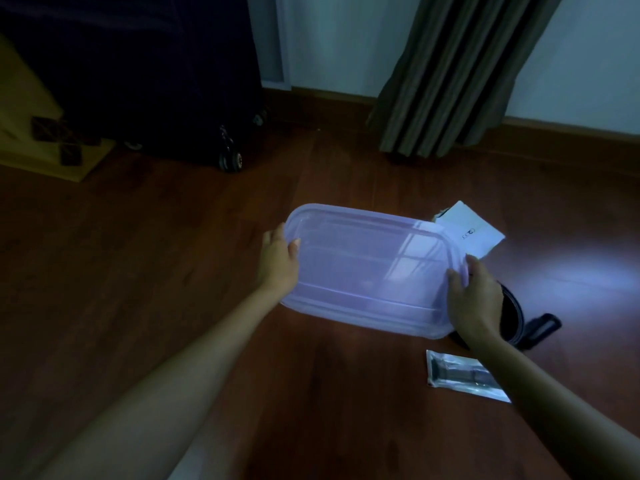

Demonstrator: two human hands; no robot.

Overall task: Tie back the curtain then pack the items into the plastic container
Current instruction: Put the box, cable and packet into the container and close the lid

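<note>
From the head camera, a translucent purple plastic container (370, 268) with its lid on sits over the dark reddish wooden floor (173, 254), held at both short ends. The left hand (278, 261) grips the left end, thumb lying on top of the lid and fingers curled under the rim. The right hand (476, 299) clasps the right end, thumb and fingers wrapped over the lid's edge. Whether the container rests on the floor or is raised just above it cannot be told. Just beyond its far right corner lies a white packet (472, 232) with small print, partly tucked behind the container. A coiled black belt (516, 313) lies on the floor behind the right hand, touching or just beside the container's near right corner. Near the right forearm lies a clear sealed pouch (460, 374) with a dark item inside. The striped curtain (460, 74) hangs against the wall at the back right, its hem near the floor, and a dark wheeled suitcase (145, 74) stands at the back left
</note>
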